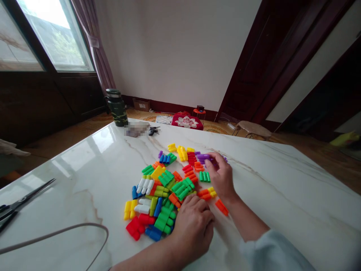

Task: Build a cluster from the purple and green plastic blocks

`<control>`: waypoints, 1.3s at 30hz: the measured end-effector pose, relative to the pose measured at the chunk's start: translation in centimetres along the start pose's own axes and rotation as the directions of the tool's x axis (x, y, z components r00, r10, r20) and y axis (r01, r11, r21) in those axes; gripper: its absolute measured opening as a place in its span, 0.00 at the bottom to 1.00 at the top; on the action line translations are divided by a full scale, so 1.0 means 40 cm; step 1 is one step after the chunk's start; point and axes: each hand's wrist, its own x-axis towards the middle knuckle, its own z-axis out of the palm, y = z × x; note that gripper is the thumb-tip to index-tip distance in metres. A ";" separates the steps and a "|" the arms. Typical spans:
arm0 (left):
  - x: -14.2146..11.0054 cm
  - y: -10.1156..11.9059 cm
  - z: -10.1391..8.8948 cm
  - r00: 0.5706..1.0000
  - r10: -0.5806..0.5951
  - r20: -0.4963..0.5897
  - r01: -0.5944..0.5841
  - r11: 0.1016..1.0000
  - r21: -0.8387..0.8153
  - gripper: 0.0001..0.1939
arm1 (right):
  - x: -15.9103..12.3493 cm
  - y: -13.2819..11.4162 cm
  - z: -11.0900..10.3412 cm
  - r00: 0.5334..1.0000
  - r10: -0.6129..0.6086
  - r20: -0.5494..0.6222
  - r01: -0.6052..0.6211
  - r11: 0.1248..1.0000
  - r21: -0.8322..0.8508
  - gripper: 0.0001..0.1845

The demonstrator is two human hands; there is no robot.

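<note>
A heap of small plastic building blocks (pixel 166 184) in red, yellow, green, blue, orange, white and purple lies in the middle of a white marble table (pixel 282 195). My right hand (pixel 221 175) reaches over the far side of the heap, its fingers pinched on a purple block (pixel 203 156). My left hand (pixel 193 222) rests at the near edge of the heap with the fingers curled, beside green blocks (pixel 165 220) and orange blocks (pixel 175 199). What its fingers hold, if anything, is hidden.
Scissors (pixel 19 203) and a grey cable (pixel 56 233) lie at the table's near left. A dark camouflage bottle (pixel 116 107), a blurred object (pixel 137 128) and keys (pixel 153 130) sit at the far edge. A small stool (pixel 252 130) and a red cushion (pixel 187 121) stand on the floor beyond.
</note>
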 end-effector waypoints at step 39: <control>0.005 0.010 -0.013 1.000 0.000 0.009 0.000 1.000 -0.005 0.04 | -0.099 0.181 -0.057 0.972 -0.079 0.223 0.129 0.968 -0.217 0.12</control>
